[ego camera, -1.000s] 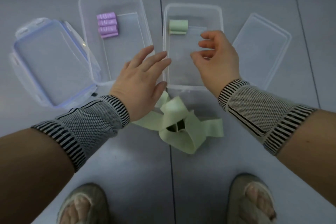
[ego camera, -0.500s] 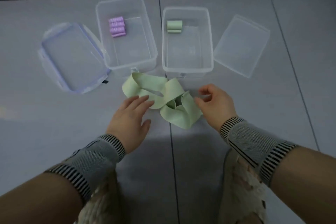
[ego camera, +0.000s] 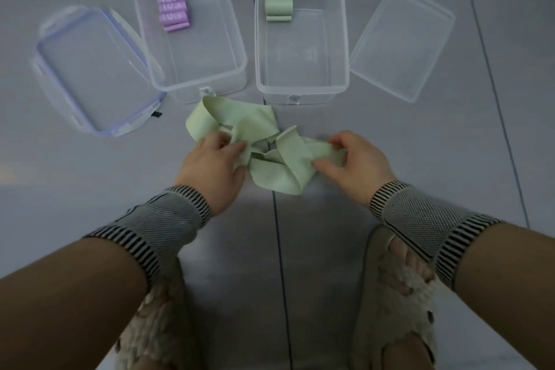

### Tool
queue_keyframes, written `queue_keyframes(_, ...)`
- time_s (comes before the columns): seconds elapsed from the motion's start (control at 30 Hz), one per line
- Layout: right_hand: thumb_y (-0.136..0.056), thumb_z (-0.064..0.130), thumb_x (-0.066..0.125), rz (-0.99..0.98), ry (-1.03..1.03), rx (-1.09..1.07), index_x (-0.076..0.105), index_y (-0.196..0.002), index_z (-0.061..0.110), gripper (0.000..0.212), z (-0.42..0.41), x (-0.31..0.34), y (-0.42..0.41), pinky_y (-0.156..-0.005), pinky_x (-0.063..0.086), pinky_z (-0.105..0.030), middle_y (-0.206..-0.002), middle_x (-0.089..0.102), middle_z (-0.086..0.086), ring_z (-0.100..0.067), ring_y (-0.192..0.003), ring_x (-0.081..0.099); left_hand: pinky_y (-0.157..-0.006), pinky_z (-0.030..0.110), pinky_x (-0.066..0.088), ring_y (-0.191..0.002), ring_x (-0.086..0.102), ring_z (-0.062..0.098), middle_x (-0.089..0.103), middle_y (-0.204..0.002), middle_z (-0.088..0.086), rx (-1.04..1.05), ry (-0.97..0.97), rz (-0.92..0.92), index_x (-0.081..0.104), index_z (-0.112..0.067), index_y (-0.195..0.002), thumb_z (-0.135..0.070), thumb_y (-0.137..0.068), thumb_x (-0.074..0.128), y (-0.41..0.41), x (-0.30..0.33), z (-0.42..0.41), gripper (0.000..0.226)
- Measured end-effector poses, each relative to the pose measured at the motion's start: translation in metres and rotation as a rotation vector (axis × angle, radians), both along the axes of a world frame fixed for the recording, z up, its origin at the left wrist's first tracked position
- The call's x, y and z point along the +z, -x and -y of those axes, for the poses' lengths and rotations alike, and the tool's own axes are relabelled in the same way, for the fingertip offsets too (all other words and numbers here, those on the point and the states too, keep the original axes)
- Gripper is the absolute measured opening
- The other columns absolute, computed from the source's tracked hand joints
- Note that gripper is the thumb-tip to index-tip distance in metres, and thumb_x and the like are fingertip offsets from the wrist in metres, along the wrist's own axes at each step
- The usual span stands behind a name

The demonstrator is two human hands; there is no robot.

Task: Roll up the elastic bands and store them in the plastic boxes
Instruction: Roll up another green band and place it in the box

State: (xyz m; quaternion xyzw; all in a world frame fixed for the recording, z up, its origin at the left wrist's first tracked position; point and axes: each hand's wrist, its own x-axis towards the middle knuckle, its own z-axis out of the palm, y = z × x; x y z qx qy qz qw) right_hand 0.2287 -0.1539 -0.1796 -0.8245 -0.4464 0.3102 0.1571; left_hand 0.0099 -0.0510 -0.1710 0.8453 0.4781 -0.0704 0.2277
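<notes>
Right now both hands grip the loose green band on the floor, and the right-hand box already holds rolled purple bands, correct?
Not quite. In the head view the right-hand box holds a rolled green band; the purple rolls are in the left box. Both the left hand and right hand do grip the loose green band.

A loose, tangled pale green elastic band lies in floppy loops on the grey floor in front of me, just before the two clear plastic boxes. The left clear rectangular plastic box holds a stack of rolled purple bands against its far left wall. The right clear plastic box holds rolled pale green bands at its far left corner.
</notes>
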Motion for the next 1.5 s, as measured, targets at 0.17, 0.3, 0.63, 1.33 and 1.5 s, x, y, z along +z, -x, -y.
queue_keyframes(0.17,-0.070,0.052,0.074,-0.035,0.050,0.089,0.038,-0.136,0.020,0.081,-0.003,-0.005,0.028,-0.095,0.041,-0.032,-0.130,0.045,-0.004,-0.021,-0.115,0.049,-0.094,0.035,0.042,-0.109,0.054,0.027,0.040,-0.133,0.006,0.079,0.103,-0.014,0.048,-0.025,-0.136,-0.031,-0.089,0.056,0.025,0.003,0.008,0.048)
queue_keyframes(0.3,-0.083,0.033,0.062,0.150,0.085,0.176,0.049,-0.124,0.015,0.047,-0.011,-0.011,0.041,-0.089,0.046,-0.036,-0.123,0.050,-0.008,-0.028,-0.109,0.053,-0.093,0.037,0.045,-0.105,0.056,0.029,0.043,-0.128,0.007,0.130,0.097,0.008,0.052,-0.022,-0.133,-0.029,-0.089,0.058,0.035,0.003,0.007,0.045)
queue_keyframes(0.63,-0.083,0.004,0.062,-0.548,-0.036,-0.723,0.068,-0.076,0.020,0.019,0.000,-0.007,-0.013,-0.086,0.055,-0.048,-0.088,0.071,-0.009,-0.028,-0.089,0.068,-0.102,0.047,0.034,-0.128,0.035,0.036,0.037,-0.143,0.012,0.175,-0.060,0.069,0.062,-0.019,-0.119,-0.009,-0.075,0.064,0.040,0.005,0.009,0.045)
queue_keyframes(1.33,-0.057,0.058,0.060,-0.607,0.024,-0.821,0.065,-0.075,0.015,0.046,0.020,-0.014,-0.040,-0.081,0.056,-0.052,-0.080,0.071,-0.008,-0.034,-0.084,0.069,-0.066,0.024,0.042,-0.078,0.059,0.017,0.059,-0.076,-0.010,0.160,0.265,0.071,0.055,-0.029,-0.080,-0.024,-0.084,0.061,-0.063,-0.011,0.035,0.009)
queue_keyframes(1.5,-0.081,0.039,0.063,-0.688,-0.015,-0.931,0.062,-0.073,0.009,0.031,-0.004,-0.018,-0.042,-0.073,0.054,-0.061,-0.081,0.066,-0.017,-0.040,-0.082,0.068,-0.068,0.022,0.038,-0.073,0.055,0.013,0.056,-0.084,-0.008,0.087,0.124,0.199,0.056,-0.030,-0.082,-0.021,-0.084,0.062,-0.060,-0.007,0.032,0.011)
